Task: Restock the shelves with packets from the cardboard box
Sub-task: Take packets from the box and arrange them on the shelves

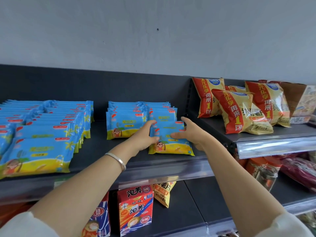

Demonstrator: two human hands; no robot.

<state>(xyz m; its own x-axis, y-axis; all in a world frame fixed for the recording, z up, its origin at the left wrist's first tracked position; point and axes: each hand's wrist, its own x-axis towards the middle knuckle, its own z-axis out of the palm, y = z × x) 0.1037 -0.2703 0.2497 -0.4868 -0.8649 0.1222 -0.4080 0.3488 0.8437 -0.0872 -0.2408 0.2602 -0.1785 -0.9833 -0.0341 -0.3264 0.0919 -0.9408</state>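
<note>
Left hand [145, 134]: thumb and fingers pinch the packet's left edge.
Right hand [192, 132]: thumb on the face, fingers behind the right edge, same packet.
Packet [171, 144]: flat, blue over yellow, cartoon figure; leans on the top shelf [106, 147], front of the right-most blue row.
Blue rows [51, 120]: four.
Chip bags [239, 112]: four, red-yellow, right.
Bracelet [118, 159]: one, left wrist.

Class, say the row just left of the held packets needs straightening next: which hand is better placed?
Left: the left hand lies beside that row; the right hand is beyond the held packets.
</note>
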